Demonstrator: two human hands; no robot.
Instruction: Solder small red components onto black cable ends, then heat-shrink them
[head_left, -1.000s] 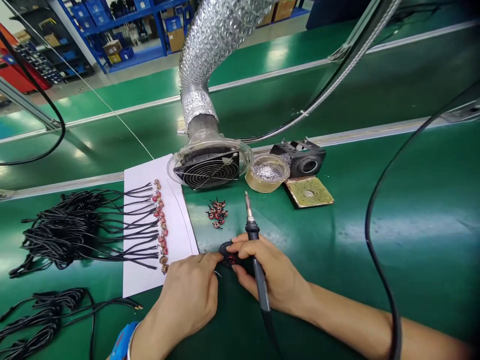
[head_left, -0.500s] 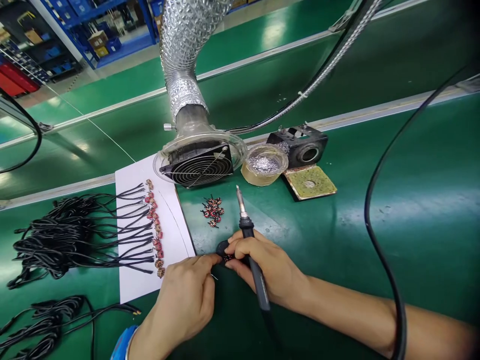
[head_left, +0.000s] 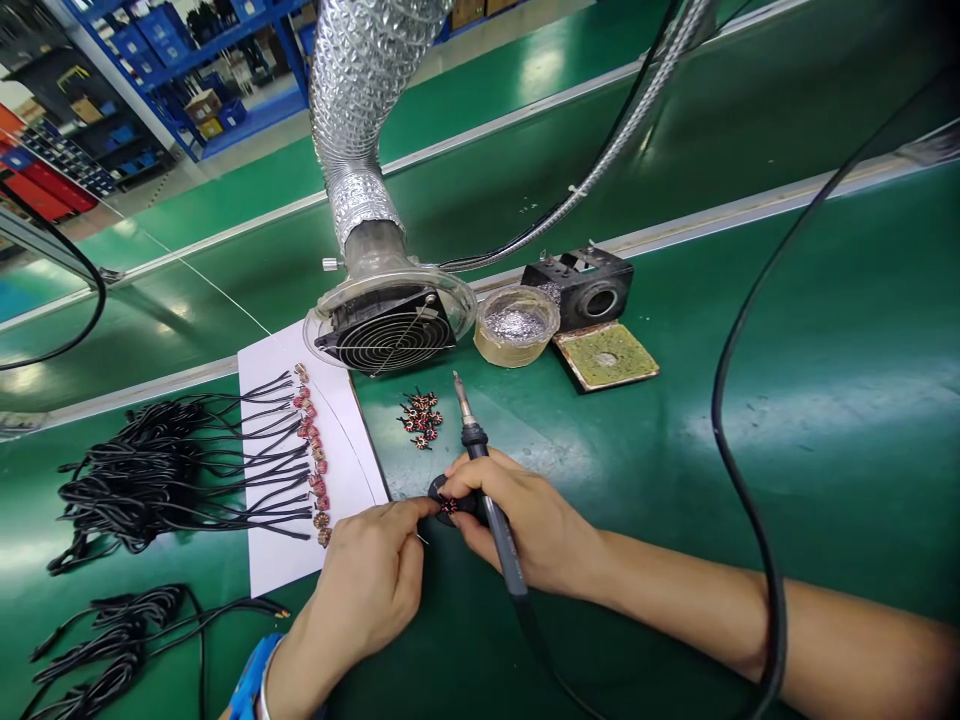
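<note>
leftmost, a bundle of black cables (head_left: 139,470) is spread at the left of the frame, its ends laid over a white sheet (head_left: 349,440) toward a row of coils (head_left: 316,465); if the bundle were tugged, those ends could be dragged into the row and its order lost. at lower centre the left hand (head_left: 371,575) is set with its index fingertip against a black disc (head_left: 437,488); whether anything is pinched beneath the curled fingers cannot be told. on the disc, just below the middle of the frame, a small red coil (head_left: 448,507) is steadied between both hands, which are kept close but apart; it could be tipped by an uneven push. above it lies a pile of coils (head_left: 420,418), near the tip of the soldering iron (head_left: 498,525), which is gripped in the right hand (head_left: 536,520). were that wrist rolled leftward, the pile could be brushed and, if the tip is hot, scorched. farther right, a black cord (head_left: 731,450) is hung across the forearm, by which the arm could be snagged.
</note>
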